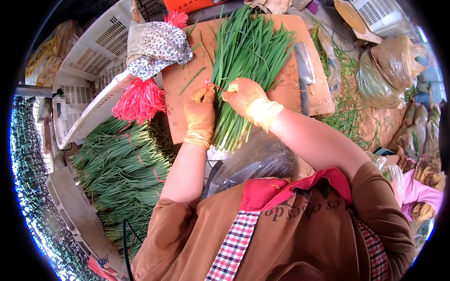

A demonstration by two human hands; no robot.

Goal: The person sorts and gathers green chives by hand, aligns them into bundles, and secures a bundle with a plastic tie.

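Note:
A big bunch of green garlic chives [248, 51] lies on a brown board [185, 105], its pale stem ends toward me. A thin red tie [216, 87] runs across the stems between my two gloved hands. My left hand [200, 114], in an orange-yellow glove, is at the bunch's left edge with its fingers pinched on one end of the tie. Over the stems, my right hand [246, 100] has its fingers closed on the other end. Whether the tie passes underneath the bunch is hidden. A knife [303, 65] lies on the board to the right.
Tied chive bundles [124, 164] are stacked at the left beside a white plastic crate [89, 70]. Red strips [139, 100] hang from a patterned cloth wrap [159, 47]. Loose green scraps [344, 122] and plastic bags [386, 70] lie to the right.

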